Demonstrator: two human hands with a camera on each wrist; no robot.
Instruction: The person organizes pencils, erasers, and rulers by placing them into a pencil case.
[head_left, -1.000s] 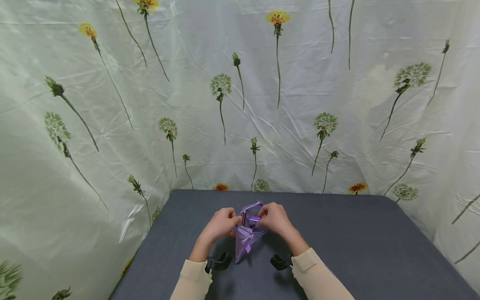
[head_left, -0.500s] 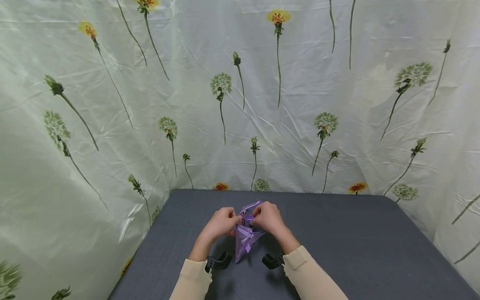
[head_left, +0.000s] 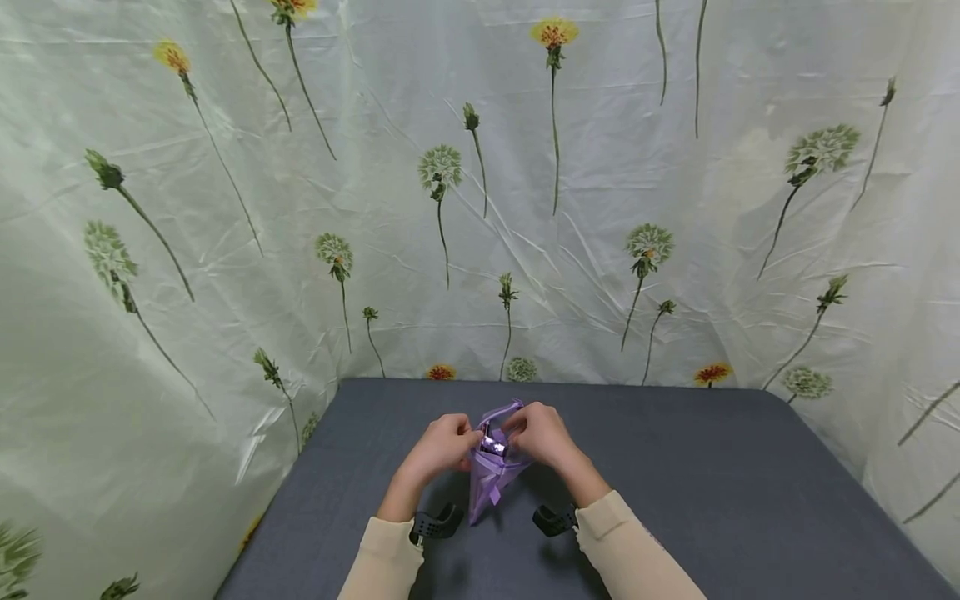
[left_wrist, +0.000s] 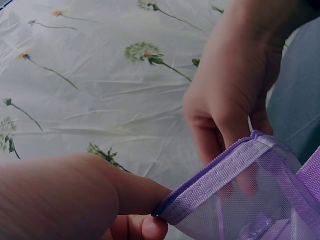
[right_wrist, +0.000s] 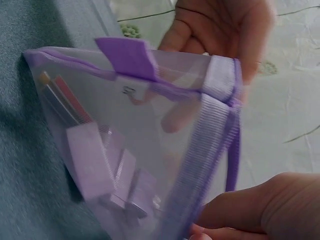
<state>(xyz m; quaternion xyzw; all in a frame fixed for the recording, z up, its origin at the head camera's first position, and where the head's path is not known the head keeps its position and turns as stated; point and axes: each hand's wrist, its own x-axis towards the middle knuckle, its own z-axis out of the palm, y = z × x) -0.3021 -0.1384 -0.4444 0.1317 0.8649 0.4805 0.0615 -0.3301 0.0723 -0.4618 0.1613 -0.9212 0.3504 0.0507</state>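
My left hand (head_left: 447,443) pinches one end of the zipped rim of a purple mesh zip pouch (head_left: 491,479). The zip edge (left_wrist: 207,175) stands parted at the top. My right hand (head_left: 542,433) reaches over the mouth from the other side, and its fingers (left_wrist: 246,181) show through the mesh. In the head view a shiny purple piece (head_left: 493,446) sits in the mouth, between the hands. Through the mesh wall I see a lilac block (right_wrist: 90,160), smaller lilac pieces (right_wrist: 122,177) and slim sticks (right_wrist: 72,100) along one side.
The pouch stands over a dark grey-blue table (head_left: 675,483). Behind and to the left hangs a pale curtain (head_left: 375,208) printed with dandelions. Both wrists carry black bands (head_left: 438,523) below cream sleeves (head_left: 637,546).
The shiny purple piece moves from my right fingers into the pouch's mouth. My right hand swings left, then slightly back right. My left hand keeps its hold on the rim.
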